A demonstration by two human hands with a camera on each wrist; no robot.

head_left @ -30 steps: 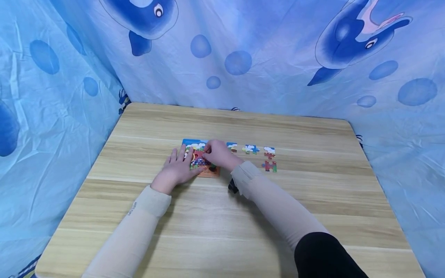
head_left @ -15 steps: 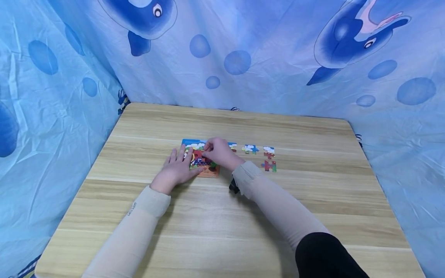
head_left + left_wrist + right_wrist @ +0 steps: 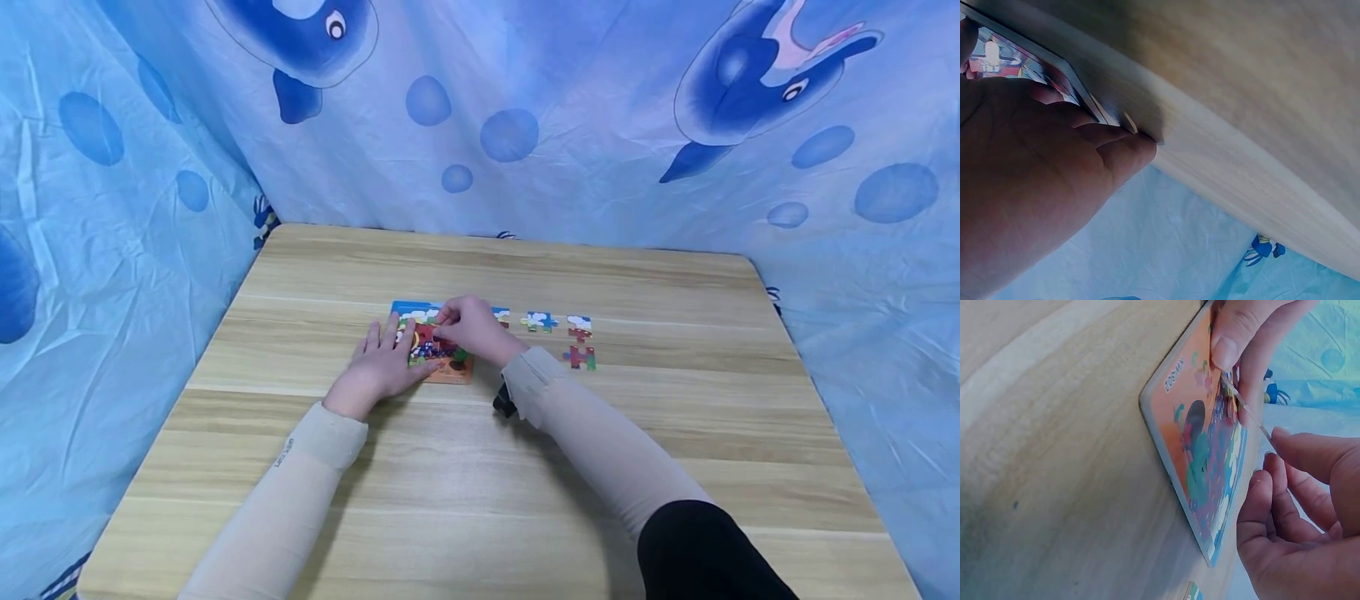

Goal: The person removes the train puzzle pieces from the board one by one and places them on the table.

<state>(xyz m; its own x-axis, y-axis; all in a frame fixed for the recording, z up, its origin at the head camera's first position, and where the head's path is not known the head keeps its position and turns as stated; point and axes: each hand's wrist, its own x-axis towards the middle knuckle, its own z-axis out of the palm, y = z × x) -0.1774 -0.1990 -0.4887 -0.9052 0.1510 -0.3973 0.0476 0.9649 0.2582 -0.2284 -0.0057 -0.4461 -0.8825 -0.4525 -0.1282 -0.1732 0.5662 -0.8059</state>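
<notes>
A thin jigsaw piece (image 3: 1250, 412), tilted on edge, is pinched between the thumb and fingers of my right hand (image 3: 1310, 506). Its lower edge meets the colourful puzzle board (image 3: 1169, 403), which has an orange border at its near side. In the head view, my right hand (image 3: 478, 330) bends over the right part of this board (image 3: 450, 375). My left hand (image 3: 377, 367) lies with spread, straight fingers across the board's left side, thumb on its near edge. From the left wrist, the palm of the left hand (image 3: 1035, 162) covers much of the board (image 3: 1054, 62).
Several loose jigsaw pieces lie right of the board: a cloud piece (image 3: 540, 322), a cloud-and-red piece (image 3: 580, 328) and a red-green piece (image 3: 581, 358). Another piece (image 3: 502, 315) is partly behind the right hand. Blue dolphin-print cloth (image 3: 510, 192) hangs behind the wooden table (image 3: 450, 500).
My right hand has shifted slightly toward the back of the table, covering more of the nearest loose piece. The left hand keeps its place on the board.
</notes>
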